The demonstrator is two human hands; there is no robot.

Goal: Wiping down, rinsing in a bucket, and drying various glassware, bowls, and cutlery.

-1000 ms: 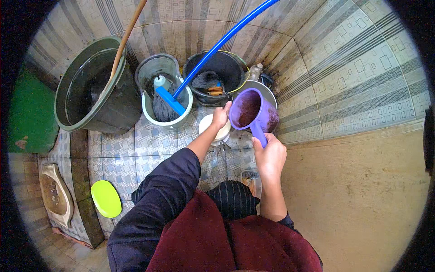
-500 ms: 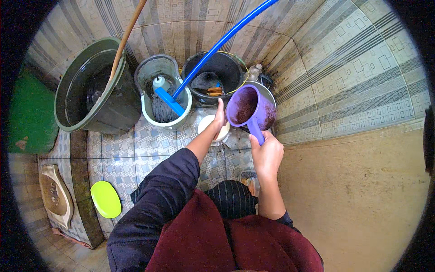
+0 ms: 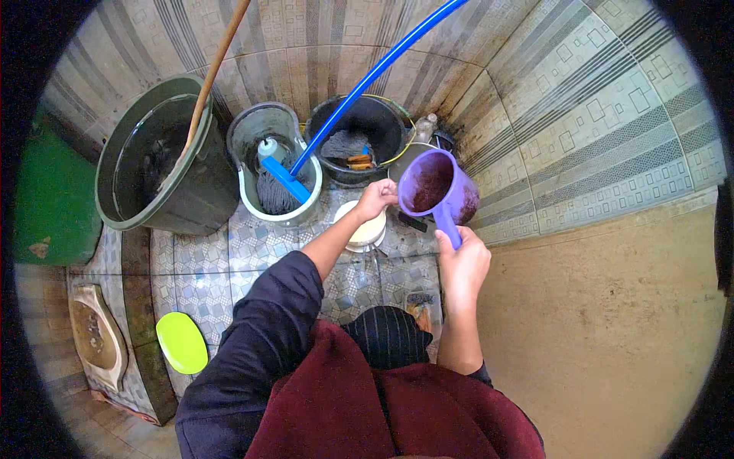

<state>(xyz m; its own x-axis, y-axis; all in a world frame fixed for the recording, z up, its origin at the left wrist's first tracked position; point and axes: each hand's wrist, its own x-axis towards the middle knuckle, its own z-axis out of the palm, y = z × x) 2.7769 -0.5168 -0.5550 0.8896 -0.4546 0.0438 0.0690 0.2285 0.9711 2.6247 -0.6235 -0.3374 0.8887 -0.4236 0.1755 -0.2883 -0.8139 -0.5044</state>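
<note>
My right hand [image 3: 463,258] is wrapped round the handle of a purple water dipper [image 3: 460,190]. Dark reddish-brown stains coat the dipper's inside and outer wall, and its mouth is tilted toward the left. Closed at the fingertips, my left hand [image 3: 375,200] is beside the dipper's left rim; what its fingers pinch, if anything, is too small to tell. A white round container [image 3: 365,236] sits on the floor below the left hand, partly covered by it. Behind the dipper, a light-rimmed round vessel [image 3: 401,159] is mostly hidden.
A large dark green tub [image 3: 200,200] holds water and a wooden stick [image 3: 205,90]. Near it are a mop bucket [image 3: 246,205] with a blue-handled mop [image 3: 284,177] and a black bucket [image 3: 333,173]. A lime-green tray [image 3: 182,343] lies left, near a squat toilet [image 3: 116,353].
My left hand has gone from stretched-out fingers to a pinch and moved slightly right, toward the dipper's rim. The dipper and my right hand have shifted a little right and lower in view.
</note>
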